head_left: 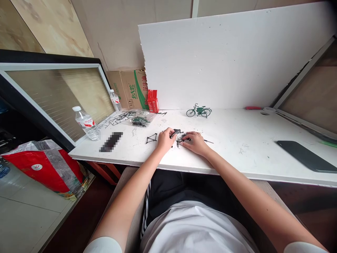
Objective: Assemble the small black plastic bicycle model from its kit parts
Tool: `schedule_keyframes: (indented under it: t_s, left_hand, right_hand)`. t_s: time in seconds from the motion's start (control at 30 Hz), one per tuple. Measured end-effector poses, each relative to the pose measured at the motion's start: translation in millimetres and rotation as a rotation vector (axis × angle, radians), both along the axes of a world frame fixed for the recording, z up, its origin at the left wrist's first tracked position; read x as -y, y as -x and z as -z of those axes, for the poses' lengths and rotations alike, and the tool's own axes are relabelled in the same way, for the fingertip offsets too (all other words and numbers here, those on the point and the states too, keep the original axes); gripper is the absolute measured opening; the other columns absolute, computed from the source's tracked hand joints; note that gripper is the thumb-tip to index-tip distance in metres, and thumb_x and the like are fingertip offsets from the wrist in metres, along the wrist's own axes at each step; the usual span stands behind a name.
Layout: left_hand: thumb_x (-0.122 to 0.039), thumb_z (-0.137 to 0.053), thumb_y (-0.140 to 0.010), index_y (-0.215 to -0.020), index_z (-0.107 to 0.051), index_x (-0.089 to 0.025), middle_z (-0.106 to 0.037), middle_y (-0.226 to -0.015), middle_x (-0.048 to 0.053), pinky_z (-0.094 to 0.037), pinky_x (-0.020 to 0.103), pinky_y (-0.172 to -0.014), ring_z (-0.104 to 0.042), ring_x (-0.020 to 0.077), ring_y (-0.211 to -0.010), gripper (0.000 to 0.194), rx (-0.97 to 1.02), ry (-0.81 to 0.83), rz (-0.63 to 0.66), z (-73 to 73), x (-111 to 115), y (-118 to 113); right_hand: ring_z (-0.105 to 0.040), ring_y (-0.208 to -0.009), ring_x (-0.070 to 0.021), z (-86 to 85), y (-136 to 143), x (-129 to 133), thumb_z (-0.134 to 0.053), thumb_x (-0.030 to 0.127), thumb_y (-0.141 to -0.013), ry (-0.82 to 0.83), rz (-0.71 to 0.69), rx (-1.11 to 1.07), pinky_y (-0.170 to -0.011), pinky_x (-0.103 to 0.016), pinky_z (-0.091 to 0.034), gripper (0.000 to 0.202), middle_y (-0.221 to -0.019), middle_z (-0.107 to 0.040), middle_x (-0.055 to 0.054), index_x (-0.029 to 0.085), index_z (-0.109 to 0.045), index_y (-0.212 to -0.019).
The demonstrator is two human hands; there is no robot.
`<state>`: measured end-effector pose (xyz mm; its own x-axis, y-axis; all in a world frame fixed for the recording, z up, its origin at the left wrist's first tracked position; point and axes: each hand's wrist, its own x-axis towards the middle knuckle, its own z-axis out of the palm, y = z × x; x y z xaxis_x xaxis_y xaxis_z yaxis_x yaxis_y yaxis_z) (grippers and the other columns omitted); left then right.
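Dark part (177, 131) pinched between thumb and fingertips of the left hand (165, 139), held low over the white table (231, 137), near the middle of its front half. Long axis seen roughly left to right, free end pointed right; exact tilt too small to tell. Right hand (195, 142) placed just beside, fingers bent and lowered over small black pieces (180, 141); whether any piece is gripped cannot be told, as the fingertips are partly hidden. Loose pieces scattered between the hands, pointed in mixed directions. Thin black rod (209, 141) seen sticking out past the right hand, long axis nearly left to right, tip pointed right.

Black frame piece (151, 138) laid flat left of the left hand, open shape, not touched. Green toy bicycle (199, 111) stood upright beyond the hands, near the white board (226, 59); long axis left to right, handlebar end pointed left. Clear bag (142, 120) of green and black parts set to the far left, with flat black part frames (118, 118) beside it. Two water bottles (88, 123), a cardboard box (130, 89) and a small red box (153, 101) also placed on the left side. Dark flat slab (306, 155) laid on the right, slanted, near end pointed right.
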<state>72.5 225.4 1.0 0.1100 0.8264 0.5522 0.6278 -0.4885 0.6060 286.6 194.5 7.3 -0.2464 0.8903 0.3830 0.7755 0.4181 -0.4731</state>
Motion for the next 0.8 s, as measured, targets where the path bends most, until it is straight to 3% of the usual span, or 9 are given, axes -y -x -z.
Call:
schedule_keyframes:
  t_s: [0.17, 0.37, 0.8]
  left_hand:
    - [-0.028, -0.074, -0.094, -0.100, -0.066, -0.025, -0.079, -0.102, 0.004, -0.057, 0.034, -0.086, -0.075, 0.0224, -0.094, 0.011, 0.008, 0.011, -0.021, -2.9, 3.0, -1.1]
    - [-0.027, -0.073, -0.094, -0.105, -0.067, -0.025, -0.080, -0.107, 0.006, -0.057, 0.035, -0.089, -0.075, 0.0235, -0.098, 0.012, 0.005, -0.003, -0.015, -4.3, 4.3, -0.7]
    - [-0.023, -0.067, -0.098, -0.122, -0.066, -0.026, -0.079, -0.110, 0.006, -0.058, 0.036, -0.090, -0.075, 0.0239, -0.098, 0.024, -0.019, 0.003, 0.012, 0.3, 0.8, 0.7]
  right_hand:
    - [-0.056, -0.135, -0.0371, 0.3, 2.0, 1.1, -0.070, 0.039, -0.091, 0.007, 0.010, 0.016, -0.115, -0.052, -0.040, 0.027, -0.136, -0.068, -0.014, 0.026, -0.082, -0.111]
    - [-0.053, -0.135, -0.0401, -0.7, 2.7, 2.6, -0.070, 0.028, -0.084, 0.037, 0.028, 0.031, -0.113, -0.054, -0.041, 0.030, -0.141, -0.064, -0.013, 0.027, -0.082, -0.111]
    - [-0.056, -0.133, -0.0369, 2.5, 0.7, -0.7, -0.059, 0.032, -0.097, 0.007, 0.020, -0.005, -0.114, -0.054, -0.042, 0.026, -0.137, -0.068, -0.015, 0.023, -0.081, -0.108]
